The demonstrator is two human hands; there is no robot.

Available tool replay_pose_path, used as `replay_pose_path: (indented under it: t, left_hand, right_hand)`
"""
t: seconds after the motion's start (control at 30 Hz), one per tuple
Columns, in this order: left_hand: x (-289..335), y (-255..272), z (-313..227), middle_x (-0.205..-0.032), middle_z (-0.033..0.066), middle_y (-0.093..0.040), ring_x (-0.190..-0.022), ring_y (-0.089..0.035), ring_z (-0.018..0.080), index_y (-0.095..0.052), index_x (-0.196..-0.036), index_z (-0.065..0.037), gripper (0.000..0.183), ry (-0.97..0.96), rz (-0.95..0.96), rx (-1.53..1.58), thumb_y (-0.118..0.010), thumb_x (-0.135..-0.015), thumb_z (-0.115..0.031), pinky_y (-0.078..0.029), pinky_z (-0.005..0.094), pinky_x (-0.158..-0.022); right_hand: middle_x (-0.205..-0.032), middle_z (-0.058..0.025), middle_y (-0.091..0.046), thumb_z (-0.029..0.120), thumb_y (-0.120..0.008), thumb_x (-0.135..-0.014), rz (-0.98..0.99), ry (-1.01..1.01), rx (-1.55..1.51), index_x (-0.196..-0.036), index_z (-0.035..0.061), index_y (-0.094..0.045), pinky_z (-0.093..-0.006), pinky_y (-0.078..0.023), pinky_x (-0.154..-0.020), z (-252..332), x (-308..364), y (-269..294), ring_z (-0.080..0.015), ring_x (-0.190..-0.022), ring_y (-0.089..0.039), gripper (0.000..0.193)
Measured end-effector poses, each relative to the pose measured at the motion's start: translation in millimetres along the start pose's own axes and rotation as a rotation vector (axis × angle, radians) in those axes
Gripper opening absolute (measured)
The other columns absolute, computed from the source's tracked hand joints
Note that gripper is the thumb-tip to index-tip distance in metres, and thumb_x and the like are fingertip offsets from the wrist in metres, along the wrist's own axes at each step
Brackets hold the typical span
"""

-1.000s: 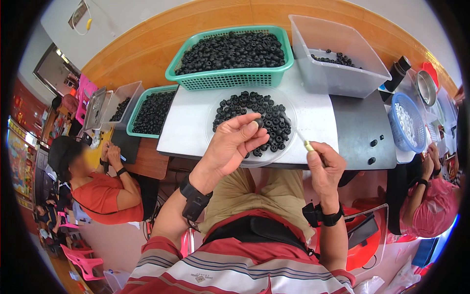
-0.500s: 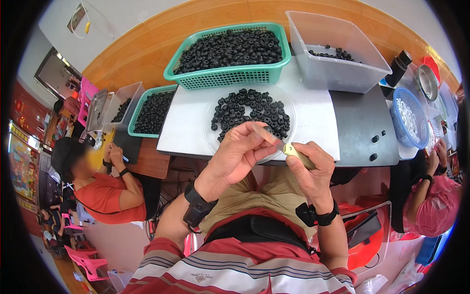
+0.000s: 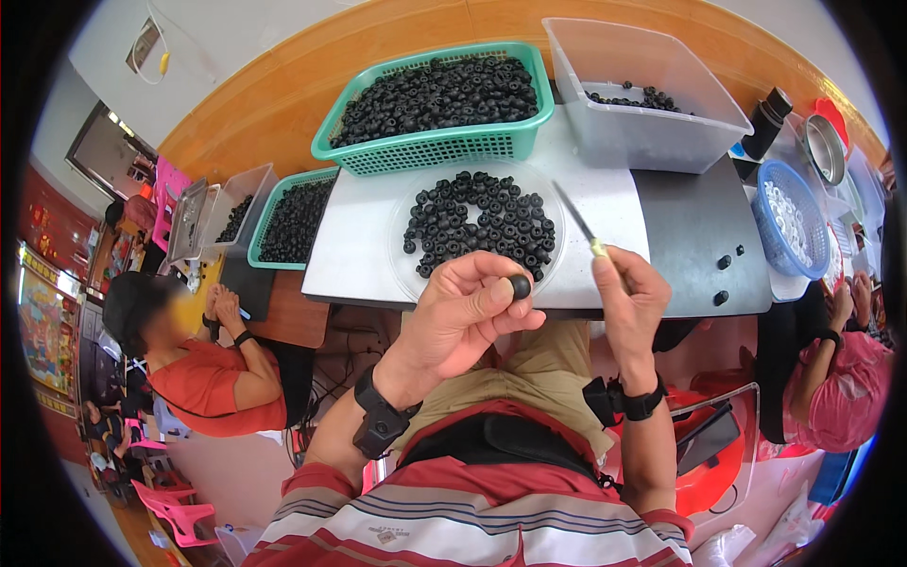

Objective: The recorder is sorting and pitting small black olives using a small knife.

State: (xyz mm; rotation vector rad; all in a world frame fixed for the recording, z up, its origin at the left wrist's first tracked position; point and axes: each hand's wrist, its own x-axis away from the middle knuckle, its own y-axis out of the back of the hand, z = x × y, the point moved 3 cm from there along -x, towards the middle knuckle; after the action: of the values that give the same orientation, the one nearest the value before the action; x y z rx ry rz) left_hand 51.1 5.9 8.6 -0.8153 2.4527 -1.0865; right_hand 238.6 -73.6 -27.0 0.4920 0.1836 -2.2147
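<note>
Between the thumb and fingers of my left hand (image 3: 470,307) is a small round black rubber part (image 3: 519,287), in front of the table's near edge. My right hand (image 3: 631,300) grips a knife (image 3: 598,248) by its pale yellow handle; the blade points up and away, apart from the rubber part. Beyond my left hand lies a clear round tray (image 3: 402,269) with many black ring-shaped rubber parts (image 3: 482,210) spread in it. The tray rests on a white board (image 3: 605,227).
A green basket (image 3: 435,156) heaped with black parts stands behind the tray, beside a clear bin (image 3: 652,132). Farther left is a smaller green basket (image 3: 260,227). At right stand a blue basket (image 3: 789,260) and a black bottle (image 3: 767,123). People work on both sides.
My right hand has moved right with the knife, its blade swinging away from the left hand to point upward. The black part in my left hand now shows plainly.
</note>
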Motion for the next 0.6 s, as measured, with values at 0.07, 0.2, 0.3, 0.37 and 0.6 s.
replay_pose_path:
  t: [0.07,0.2,0.3,0.37,0.6]
  left_hand:
    - [-2.5,-0.6,-2.3,-0.099,0.0110,-0.062,-0.086,-0.064,0.0165,-0.064,-0.109,-0.003,0.017,-0.013,-0.039,-0.036,-0.064,-0.092,-0.006,-0.060,0.0381,-0.087]
    - [-6.4,10.3,0.2,-0.096,0.0077,-0.067,-0.090,-0.067,0.0163,-0.063,-0.114,-0.003,0.019,-0.013,-0.043,0.002,-0.060,-0.095,-0.006,-0.058,0.0379,-0.092]
    - [-9.0,10.8,3.2,-0.095,0.0078,-0.067,-0.090,-0.067,0.0162,-0.063,-0.113,-0.003,0.019,0.010,-0.065,-0.002,-0.060,-0.096,-0.007,-0.058,0.0372,-0.092]
    - [-9.5,11.4,3.4,-0.095,0.0079,-0.067,-0.090,-0.067,0.0161,-0.063,-0.113,-0.003,0.018,0.010,-0.059,0.004,-0.060,-0.096,-0.007,-0.058,0.0367,-0.092]
    - [-11.1,6.9,5.4,-0.094,0.0073,-0.067,-0.090,-0.067,0.0157,-0.063,-0.112,-0.002,0.018,0.012,-0.053,0.010,-0.060,-0.095,-0.007,-0.059,0.0359,-0.091]
  right_hand:
    - [-0.079,-0.0027,-0.065,0.012,-0.072,-0.088,-0.024,-0.060,-0.079,-0.101,-0.0019,-0.069,-0.0209,-0.041,-0.062,-1.2,0.0,5.5,-0.0058,-0.070,-0.052,0.019]
    - [-0.079,-0.0015,-0.064,0.014,-0.074,-0.087,0.109,-0.006,-0.085,-0.100,-0.0017,-0.070,-0.0218,-0.041,-0.062,11.6,4.0,3.6,-0.0066,-0.069,-0.052,0.020]
    - [-0.076,-0.0038,-0.063,0.014,-0.075,-0.085,0.182,0.151,-0.016,-0.100,-0.0010,-0.070,-0.0234,-0.041,-0.059,15.5,5.4,5.1,-0.0090,-0.065,-0.053,0.022]
    - [-0.075,-0.0051,-0.063,0.014,-0.076,-0.084,0.204,0.219,-0.017,-0.100,-0.0007,-0.069,-0.0242,-0.041,-0.057,17.9,8.1,2.4,-0.0105,-0.063,-0.053,0.023]
    - [-0.071,-0.0073,-0.061,0.013,-0.078,-0.081,0.205,0.314,0.020,-0.100,-0.0001,-0.069,-0.0259,-0.041,-0.054,17.3,9.8,-0.2,-0.0131,-0.058,-0.054,0.025]
